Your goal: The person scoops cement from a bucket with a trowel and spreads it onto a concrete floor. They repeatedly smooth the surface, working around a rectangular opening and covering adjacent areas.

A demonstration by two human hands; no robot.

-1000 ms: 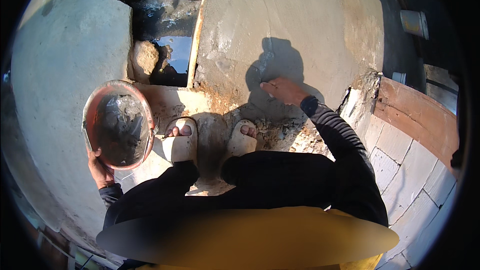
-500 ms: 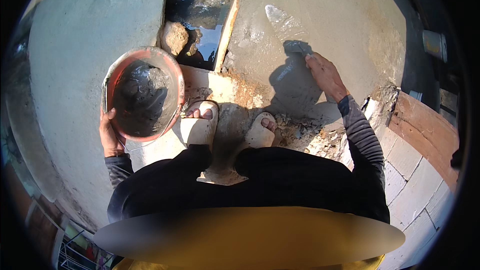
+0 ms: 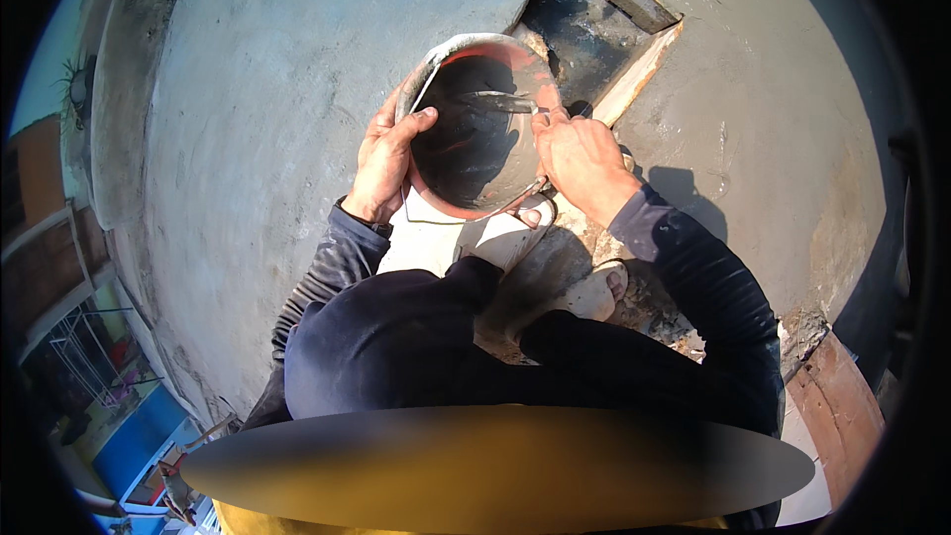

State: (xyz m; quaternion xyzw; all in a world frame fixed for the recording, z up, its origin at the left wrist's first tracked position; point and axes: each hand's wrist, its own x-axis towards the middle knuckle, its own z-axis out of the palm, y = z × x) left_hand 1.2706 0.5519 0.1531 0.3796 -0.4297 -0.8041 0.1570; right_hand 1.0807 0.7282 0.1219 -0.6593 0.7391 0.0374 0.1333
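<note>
A round reddish bucket (image 3: 479, 39), its rim caked with grey, is held tilted in front of me above my feet. My left hand (image 3: 384, 160) grips its left rim, the thumb lying over the edge. At the opposite side my right hand (image 3: 586, 160) is closed around the handle of a trowel (image 3: 502, 102). The trowel's blade reaches into the bucket, across the upper part of the inside. Dark wet mortar (image 3: 458, 144) coats the shaded inside; how much there is cannot be made out. A thin wire handle hangs around the bucket's lower edge.
Beyond the bucket lies a rectangular pit (image 3: 584, 25) with dark water, edged by a wooden board (image 3: 642, 74). Smooth wet cement (image 3: 763, 99) spreads to the right, a dry grey slab (image 3: 277, 89) to the left. Rubble and my sandals (image 3: 594, 292) are below; a reddish plank (image 3: 840, 396) lies lower right.
My right hand has left the wet cement and brought the trowel into the bucket. My left hand has raised and tilted the bucket. The whole view has turned and shifted.
</note>
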